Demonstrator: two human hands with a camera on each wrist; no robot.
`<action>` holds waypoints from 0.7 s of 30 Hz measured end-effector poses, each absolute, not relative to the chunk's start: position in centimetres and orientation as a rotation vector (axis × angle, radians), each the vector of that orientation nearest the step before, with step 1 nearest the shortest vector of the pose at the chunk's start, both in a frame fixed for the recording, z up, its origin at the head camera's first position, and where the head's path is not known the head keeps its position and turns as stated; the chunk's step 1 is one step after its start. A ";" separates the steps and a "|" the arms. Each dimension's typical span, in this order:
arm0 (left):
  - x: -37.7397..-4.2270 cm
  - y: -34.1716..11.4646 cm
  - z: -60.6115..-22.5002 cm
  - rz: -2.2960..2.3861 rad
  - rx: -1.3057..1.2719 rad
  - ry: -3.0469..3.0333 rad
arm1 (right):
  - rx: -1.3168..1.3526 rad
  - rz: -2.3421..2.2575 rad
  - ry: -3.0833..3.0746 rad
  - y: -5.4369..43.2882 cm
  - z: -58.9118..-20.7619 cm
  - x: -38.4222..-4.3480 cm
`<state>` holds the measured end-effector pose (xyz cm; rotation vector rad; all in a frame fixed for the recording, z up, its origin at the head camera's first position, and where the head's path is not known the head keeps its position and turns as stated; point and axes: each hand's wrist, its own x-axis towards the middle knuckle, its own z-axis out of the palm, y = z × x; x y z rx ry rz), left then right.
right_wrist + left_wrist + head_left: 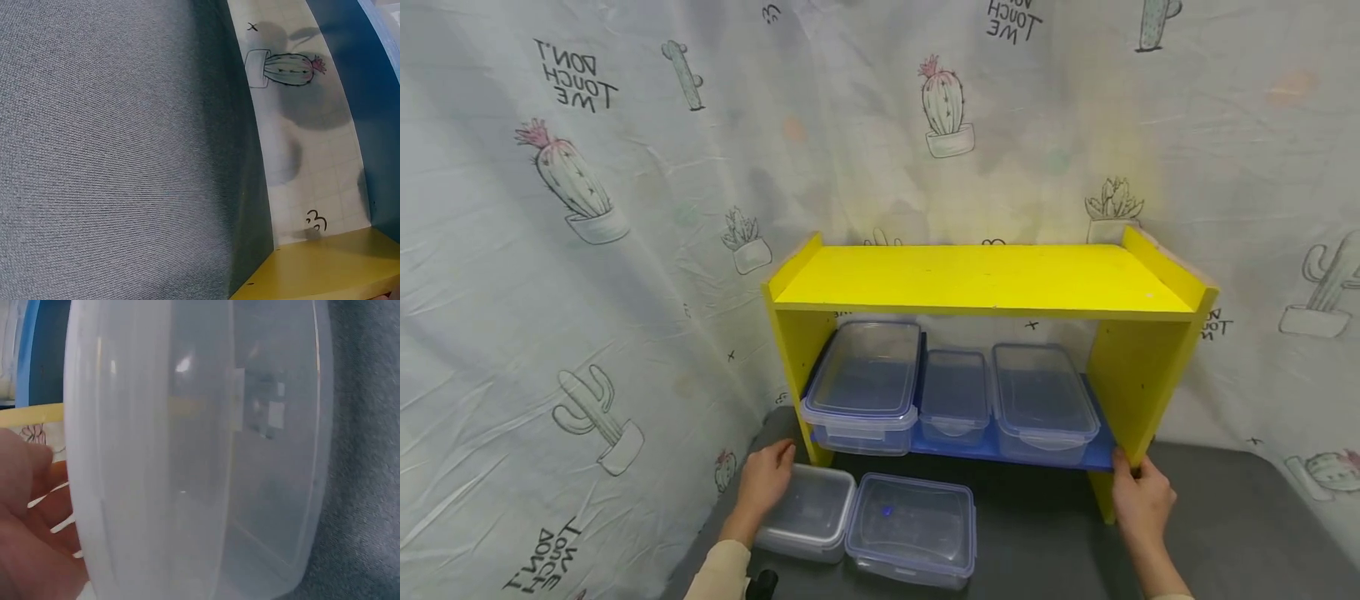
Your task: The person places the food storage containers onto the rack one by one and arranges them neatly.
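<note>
A yellow shelf unit (985,279) with a blue lower board (958,448) stands on the dark table. My right hand (1142,500) grips the front edge of its right side panel, low down at the blue board's corner. In the right wrist view, only a sliver of that hand shows, by the yellow panel (325,265). At the other side, my left hand (763,483) hangs loosely curled over the left edge of a clear plastic container (816,500), near the left panel's foot. The left wrist view has its spread fingers (59,506) beside the container wall, partly hidden by it.
Another clear lidded container (913,525) lies right of the first one on the table (1030,542). On the blue board sit a large container (868,375), a small one (955,387) and a medium one (1045,396). A cactus-print curtain (647,333) hangs behind.
</note>
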<state>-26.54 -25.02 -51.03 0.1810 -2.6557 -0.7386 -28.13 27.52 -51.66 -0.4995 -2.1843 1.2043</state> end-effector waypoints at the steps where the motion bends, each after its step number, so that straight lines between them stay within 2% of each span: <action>1: -26.5 -25.1 -51.1 -0.742 0.183 -2.691 | -0.493 1.197 -2.185 27.6 -51.7 -28.1; 21: -23.5 -28.1 -52.4 -0.820 0.610 -2.778 | -0.458 1.176 -2.144 27.7 -52.1 -28.4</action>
